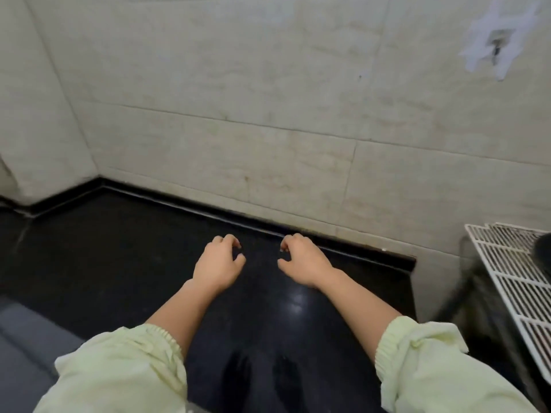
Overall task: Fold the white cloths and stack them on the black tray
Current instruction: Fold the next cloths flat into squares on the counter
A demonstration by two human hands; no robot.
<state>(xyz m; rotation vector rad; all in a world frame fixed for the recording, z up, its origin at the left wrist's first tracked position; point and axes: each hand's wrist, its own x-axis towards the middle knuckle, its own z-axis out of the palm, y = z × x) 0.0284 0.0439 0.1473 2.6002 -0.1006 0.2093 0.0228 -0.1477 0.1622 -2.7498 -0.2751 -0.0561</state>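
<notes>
My left hand (219, 263) and my right hand (304, 259) hover side by side over the black countertop (119, 257), palms down, fingers loosely curled, holding nothing. Both arms reach forward in pale green sleeves pushed up to the forearm. No white cloth and no black tray can be seen in this view.
A beige tiled wall (268, 114) rises right behind the counter and wraps round the left corner. A white wire rack (512, 272) stands to the right past the counter's end. A grey surface (26, 347) lies at the lower left. A taped fitting (501, 40) sits high on the wall.
</notes>
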